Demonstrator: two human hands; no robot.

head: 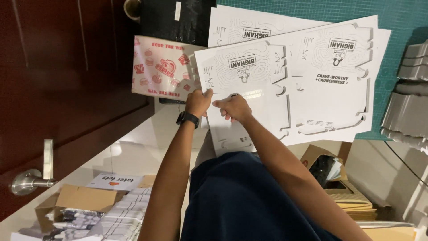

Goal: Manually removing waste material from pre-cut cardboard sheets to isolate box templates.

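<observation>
I see both hands pinching the flat white die-cut cardboard sheet (249, 85) — left hand (198, 101) on its edge, right hand (232, 107) beside. More blanks (339, 89) just beyond. Pink printed paper roll (160, 69) past the left hand. Green cutting mat (401, 22) underneath; dark wooden door (58, 80) far left.

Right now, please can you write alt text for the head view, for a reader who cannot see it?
Two bare hands, left hand wearing a black wristwatch and right hand, hold the edge of a flat white die-cut carton sheet over a green cutting mat. More such sheets lie beneath; a dark wooden door stands alongside.
</observation>
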